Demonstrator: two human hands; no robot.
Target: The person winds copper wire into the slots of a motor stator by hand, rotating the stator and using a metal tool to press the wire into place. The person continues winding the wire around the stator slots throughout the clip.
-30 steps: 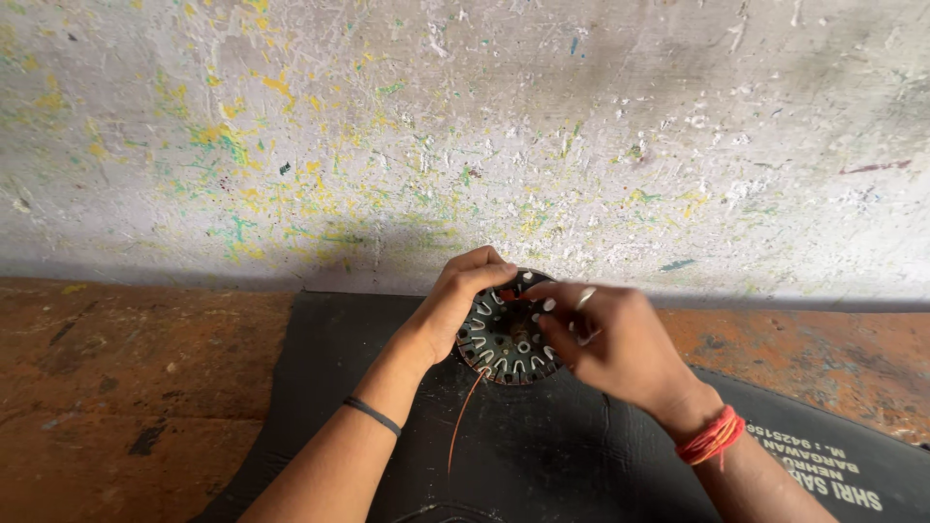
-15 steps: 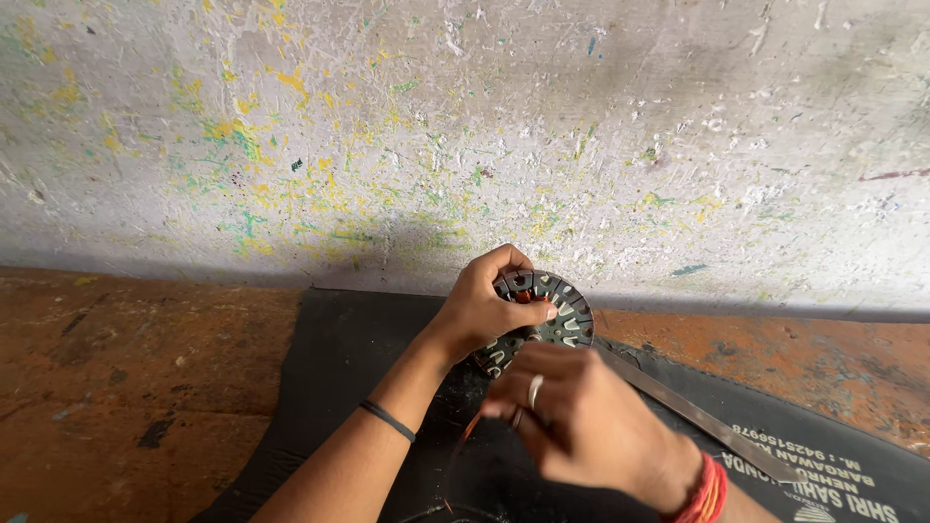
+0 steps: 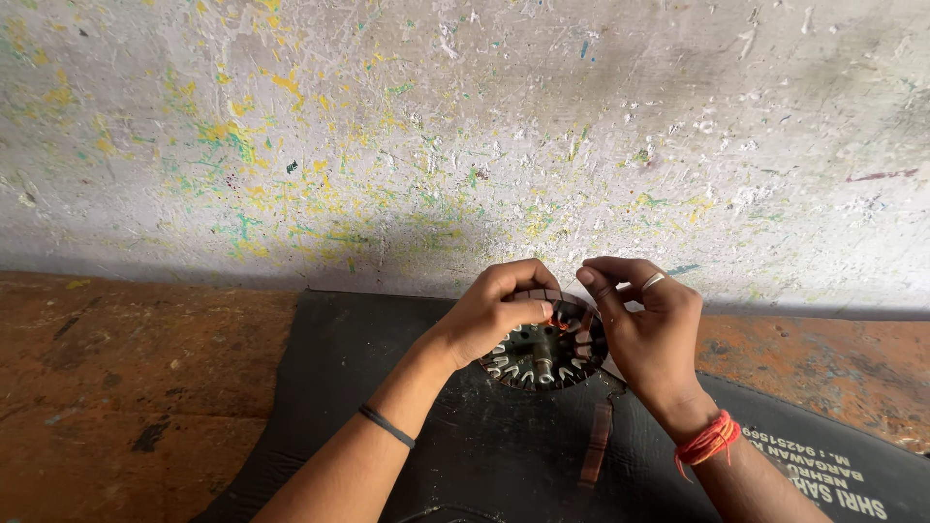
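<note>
Stator (image 3: 542,351) (slotted disc) gripped by 2 hands, black mat (image 3: 320,387) beneath.

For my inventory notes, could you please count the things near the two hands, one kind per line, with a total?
Round slotted metal core, held by left hand and right hand: 1
Black mat: 1
Wrist bands, black and red-orange: 2
Finger ring: 1
Total: 5

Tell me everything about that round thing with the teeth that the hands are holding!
The round part is a dark metal disc with a ring of pale slots like teeth around its edge and a hub in the middle. Thin reddish wire shows at its top. It stands tilted on a black mat by the speckled wall. The left hand grips its top edge, and the right hand holds its right side.
</note>
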